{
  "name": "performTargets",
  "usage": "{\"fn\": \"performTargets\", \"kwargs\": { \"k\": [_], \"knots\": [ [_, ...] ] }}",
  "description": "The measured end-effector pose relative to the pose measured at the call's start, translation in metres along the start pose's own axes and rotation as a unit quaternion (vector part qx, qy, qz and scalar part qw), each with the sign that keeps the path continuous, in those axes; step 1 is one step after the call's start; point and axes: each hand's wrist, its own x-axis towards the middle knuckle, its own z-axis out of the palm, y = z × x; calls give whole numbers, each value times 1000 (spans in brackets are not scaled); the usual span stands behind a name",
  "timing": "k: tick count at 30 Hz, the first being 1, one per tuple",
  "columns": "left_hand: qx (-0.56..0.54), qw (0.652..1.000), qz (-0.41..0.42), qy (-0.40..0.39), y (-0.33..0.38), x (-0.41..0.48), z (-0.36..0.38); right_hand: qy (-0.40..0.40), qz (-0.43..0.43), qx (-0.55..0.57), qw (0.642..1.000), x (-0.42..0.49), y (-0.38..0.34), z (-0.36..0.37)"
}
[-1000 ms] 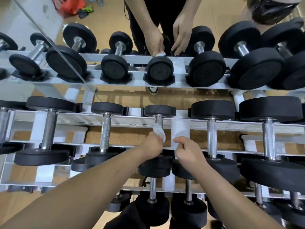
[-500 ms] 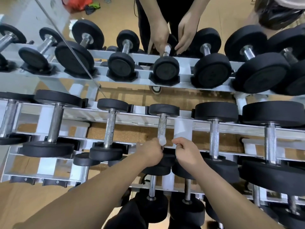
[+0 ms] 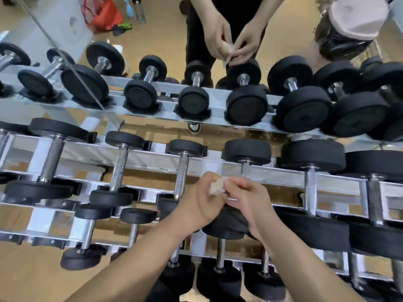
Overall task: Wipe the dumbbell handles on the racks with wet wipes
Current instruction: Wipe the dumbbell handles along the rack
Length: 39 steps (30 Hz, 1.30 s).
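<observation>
Wipe (image 3: pixel 218 185) bunched between my left hand (image 3: pixel 199 203) and right hand (image 3: pixel 247 201), both pinching it over the rack (image 3: pixel 152 162), clear of the nearest handle (image 3: pixel 182 177); most handles, I judge, remain to do.

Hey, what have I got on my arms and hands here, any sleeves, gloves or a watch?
Nothing that shows. The left forearm and right forearm are bare to the frame edge, with no sleeve in view. The left hand and right hand are ungloved; no watch, band or ring shows.
</observation>
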Motion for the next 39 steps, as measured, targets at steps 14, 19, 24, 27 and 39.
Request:
{"fn": "performTargets", "kwargs": {
  "k": [14,19,24,27,39],
  "knots": [
    [-239,959,-153,-20,75,-19,68,-42,-33,109,993,-21,-15,-117],
    [-244,950,-186,48,80,-12,93,-66,-10,134,989,-17,-15,-129],
    [-118,975,-186,26,69,-9,92,-34,-10,30,999,3,-12,-135],
    [-145,967,-207,-35,62,1,85,-29,13,27,999,21,-13,-129],
    [-144,969,-170,105,-1,81,64,93,-72,-124,985,89,13,-91]
  ]
}}
